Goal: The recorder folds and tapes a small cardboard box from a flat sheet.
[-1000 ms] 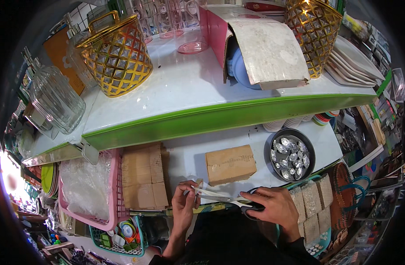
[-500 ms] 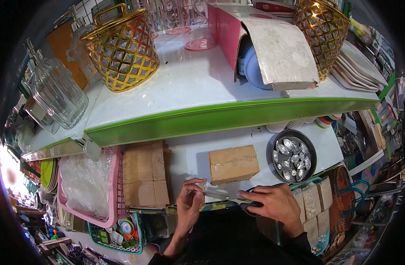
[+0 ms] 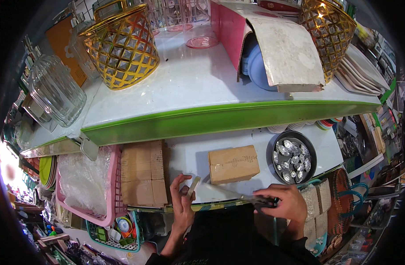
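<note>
In my right hand [image 3: 285, 205] is a pair of scissors [image 3: 265, 202] with dark handles. The blades point left and are smeared by motion, so I cannot tell whether they are spread. My left hand [image 3: 183, 207] has its index finger raised and holds a short yellowish strip [image 3: 193, 187], tape-like in look, at the fingers. A gap separates the strip from the scissors. Just beyond both hands a small brown cardboard box [image 3: 233, 164] lies on the white lower shelf [image 3: 188, 152].
Right of the box stands a dark round pan [image 3: 316, 161] of shiny, clear faceted pieces. A larger cardboard box [image 3: 143, 176] and a pink basket [image 3: 116, 190] of plastic wrap are at left. The green-edged upper shelf [image 3: 220, 115] overhangs, bearing gold baskets [image 3: 123, 57] and glass bottles [image 3: 56, 88].
My right hand has drawn the scissors right, away from my left hand. My left hand has shifted slightly left, its index finger lifting, and the strip shows more fully.
</note>
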The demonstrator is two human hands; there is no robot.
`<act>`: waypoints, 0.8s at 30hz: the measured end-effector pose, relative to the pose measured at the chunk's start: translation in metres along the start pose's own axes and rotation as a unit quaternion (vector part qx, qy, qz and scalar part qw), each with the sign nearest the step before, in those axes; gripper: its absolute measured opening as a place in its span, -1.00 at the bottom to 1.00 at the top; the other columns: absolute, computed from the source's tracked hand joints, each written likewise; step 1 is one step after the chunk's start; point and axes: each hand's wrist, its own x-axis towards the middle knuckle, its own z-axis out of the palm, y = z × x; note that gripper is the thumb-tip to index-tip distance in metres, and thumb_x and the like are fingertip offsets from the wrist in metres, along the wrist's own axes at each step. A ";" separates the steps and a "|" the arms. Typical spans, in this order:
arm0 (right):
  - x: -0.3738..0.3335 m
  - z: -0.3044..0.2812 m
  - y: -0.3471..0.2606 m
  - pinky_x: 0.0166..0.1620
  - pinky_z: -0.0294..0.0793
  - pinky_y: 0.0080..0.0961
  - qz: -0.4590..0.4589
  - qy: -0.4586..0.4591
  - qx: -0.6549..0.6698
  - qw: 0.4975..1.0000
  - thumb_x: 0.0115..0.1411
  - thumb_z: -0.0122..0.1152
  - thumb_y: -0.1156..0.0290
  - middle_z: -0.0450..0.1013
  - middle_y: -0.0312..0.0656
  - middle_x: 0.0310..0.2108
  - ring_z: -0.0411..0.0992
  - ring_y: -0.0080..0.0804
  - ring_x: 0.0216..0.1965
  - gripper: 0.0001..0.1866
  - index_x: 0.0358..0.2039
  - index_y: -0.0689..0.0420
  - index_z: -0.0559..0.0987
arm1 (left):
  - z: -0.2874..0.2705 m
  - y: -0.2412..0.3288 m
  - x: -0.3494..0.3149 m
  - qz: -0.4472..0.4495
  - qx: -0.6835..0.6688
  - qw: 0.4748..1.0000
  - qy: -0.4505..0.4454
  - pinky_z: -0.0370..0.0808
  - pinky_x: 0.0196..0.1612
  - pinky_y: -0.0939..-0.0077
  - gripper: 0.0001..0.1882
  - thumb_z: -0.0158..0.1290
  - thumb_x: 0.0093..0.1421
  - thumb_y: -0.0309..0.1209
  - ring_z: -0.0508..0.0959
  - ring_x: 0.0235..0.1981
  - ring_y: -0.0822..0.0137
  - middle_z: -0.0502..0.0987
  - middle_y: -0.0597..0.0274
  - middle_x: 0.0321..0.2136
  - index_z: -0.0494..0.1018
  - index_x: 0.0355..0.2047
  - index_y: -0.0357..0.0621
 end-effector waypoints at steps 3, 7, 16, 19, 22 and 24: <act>-0.004 0.010 0.012 -0.50 0.39 -0.61 0.091 0.138 0.059 0.984 -0.17 0.47 0.50 0.53 -0.29 -0.51 0.44 -0.59 -0.58 -0.55 -0.16 0.08 0.67 | -0.010 -0.019 0.005 0.097 0.151 0.984 -0.025 0.43 -0.21 0.43 -0.27 -0.16 0.36 0.05 0.43 -0.24 0.26 0.28 -0.03 0.11 0.04 0.31 -0.26; -0.007 0.022 0.035 -0.46 0.38 -0.65 0.180 0.257 0.040 0.949 -0.08 0.39 0.61 0.53 -0.22 -0.47 0.44 -0.64 -0.50 -0.54 -0.08 0.17 0.59 | -0.018 -0.025 0.009 0.060 0.280 0.954 -0.092 0.47 -0.14 0.28 -0.20 -0.10 0.30 0.11 0.49 -0.10 0.00 0.27 -0.18 0.13 0.07 0.30 -0.27; -0.002 0.070 0.064 -0.20 0.52 -0.19 0.250 0.202 -0.035 0.946 0.09 0.33 0.39 0.54 0.12 -0.32 0.55 0.04 -0.30 -0.60 -0.08 0.31 0.55 | -0.011 -0.031 0.008 -0.012 0.311 0.931 -0.194 0.31 0.18 -0.02 -0.08 0.05 0.16 0.11 0.32 0.14 -0.30 0.21 -0.23 0.20 0.04 0.34 -0.23; -0.002 0.078 0.067 -0.21 0.53 -0.17 0.246 0.198 -0.086 0.945 0.08 0.34 0.38 0.54 0.09 -0.33 0.54 0.07 -0.31 -0.61 -0.09 0.28 0.56 | -0.012 -0.032 0.009 0.070 0.405 0.890 -0.196 0.32 0.17 -0.04 -0.03 0.06 0.14 0.13 0.31 0.15 -0.32 0.19 -0.24 0.21 -0.01 0.36 -0.22; 0.001 0.081 0.064 -0.21 0.53 -0.16 0.267 0.194 -0.096 0.939 0.06 0.36 0.36 0.54 0.08 -0.32 0.54 0.07 -0.30 -0.60 -0.10 0.26 0.57 | -0.011 -0.026 0.007 0.025 0.402 0.891 -0.210 0.31 0.17 -0.05 0.00 0.07 0.14 0.12 0.30 0.16 -0.34 0.15 -0.27 0.24 -0.06 0.38 -0.24; 0.004 0.077 0.055 -0.22 0.54 -0.16 0.270 0.180 -0.128 0.937 0.05 0.37 0.34 0.54 0.08 -0.32 0.55 0.06 -0.30 -0.60 -0.11 0.24 0.58 | -0.010 -0.025 0.005 -0.019 0.395 0.892 -0.221 0.24 0.23 -0.04 0.03 0.07 0.15 0.09 0.24 0.20 -0.35 0.10 -0.31 0.27 -0.12 0.38 -0.31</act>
